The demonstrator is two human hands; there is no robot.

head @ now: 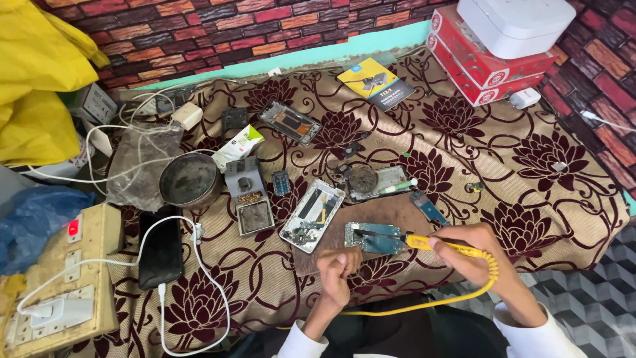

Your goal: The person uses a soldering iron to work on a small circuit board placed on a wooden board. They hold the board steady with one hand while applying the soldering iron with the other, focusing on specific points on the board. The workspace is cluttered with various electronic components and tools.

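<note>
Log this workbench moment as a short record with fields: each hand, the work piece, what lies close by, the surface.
right hand: right hand grips a yellow soldering iron, tip down on the board
left hand: left hand rests by the board's near left corner, pinched shut; anything held is too small to tell
work piece: small blue circuit board on a brown mat
close by: opened phone frame, round metal bowl, black phone
surface: flower-patterned cloth

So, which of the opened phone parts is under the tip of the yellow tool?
The small blue-green circuit board on the brown mat, nearest both hands; the other opened phones lie farther up the cloth.
</note>
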